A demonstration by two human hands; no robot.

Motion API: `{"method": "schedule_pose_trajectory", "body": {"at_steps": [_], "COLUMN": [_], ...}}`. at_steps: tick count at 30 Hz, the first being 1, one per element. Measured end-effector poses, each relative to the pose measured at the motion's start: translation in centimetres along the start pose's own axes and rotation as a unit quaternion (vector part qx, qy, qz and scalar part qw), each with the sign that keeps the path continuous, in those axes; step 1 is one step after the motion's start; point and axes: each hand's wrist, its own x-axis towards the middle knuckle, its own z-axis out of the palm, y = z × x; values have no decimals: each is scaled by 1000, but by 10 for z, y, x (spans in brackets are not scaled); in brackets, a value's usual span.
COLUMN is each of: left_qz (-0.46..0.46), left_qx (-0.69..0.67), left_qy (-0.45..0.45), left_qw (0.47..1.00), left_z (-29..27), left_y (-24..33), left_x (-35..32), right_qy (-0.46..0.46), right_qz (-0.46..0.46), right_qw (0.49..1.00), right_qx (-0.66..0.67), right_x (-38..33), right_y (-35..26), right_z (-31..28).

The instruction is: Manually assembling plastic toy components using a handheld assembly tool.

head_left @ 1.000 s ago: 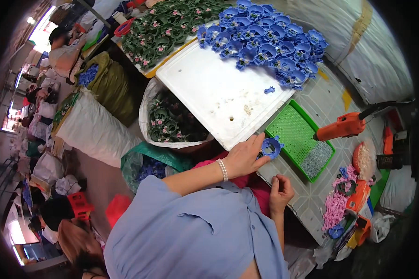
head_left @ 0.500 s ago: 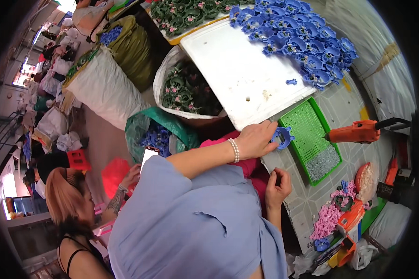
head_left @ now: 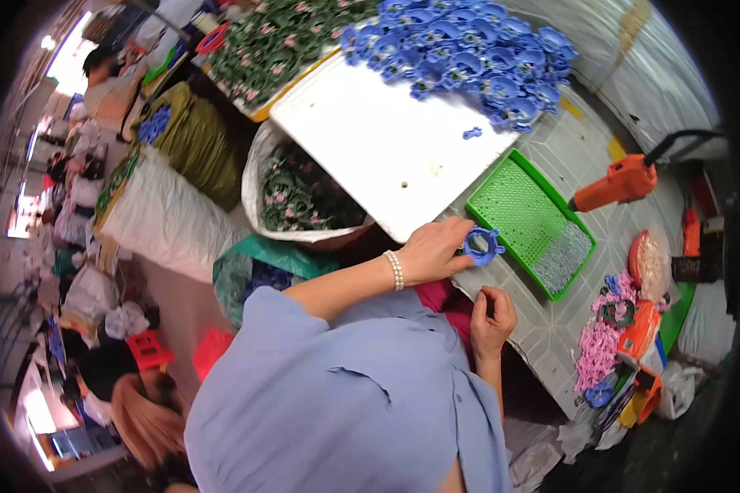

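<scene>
My left hand (head_left: 434, 253), with a pearl-like bracelet at its wrist, grips a blue plastic ring-shaped part (head_left: 496, 245) with small tabs on its rim. The part is held just off the lower left side of a green perforated tray (head_left: 543, 282). Small silvery pieces, perhaps screws (head_left: 563, 259), lie heaped in the tray's near end. By the edge of the tiled-pattern tabletop, my right hand (head_left: 492, 322) has its fingers curled and its thumb against the index finger. Whatever it pinches, if anything, is too small to make out.
An orange power screwdriver (head_left: 617, 185) lies right of the tray. Blue parts (head_left: 485, 62) are piled on a white board (head_left: 362, 135). Green parts fill a white sack (head_left: 251, 185). Pink pieces (head_left: 598, 353) lie at the near right. Another person (head_left: 144, 415) is at the left.
The view has shifted, so the table and tray appear farther left. My left hand still holds the blue part, now turned more face-on. The other person's head has lowered.
</scene>
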Motion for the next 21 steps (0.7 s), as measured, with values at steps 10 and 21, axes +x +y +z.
{"method": "schedule_pose_trajectory", "body": {"at_steps": [10, 21], "left_qz": [79, -193], "left_qx": [-11, -577], "left_qy": [-14, -154], "left_qw": [997, 779], "left_z": [2, -5], "left_y": [-7, 1], "left_x": [1, -4], "right_qy": [153, 248], "right_qz": [174, -36], "right_qw": [956, 968], "right_qx": [180, 31], "right_x": [20, 164], "right_y": [-9, -37], "right_z": [-9, -43]}}
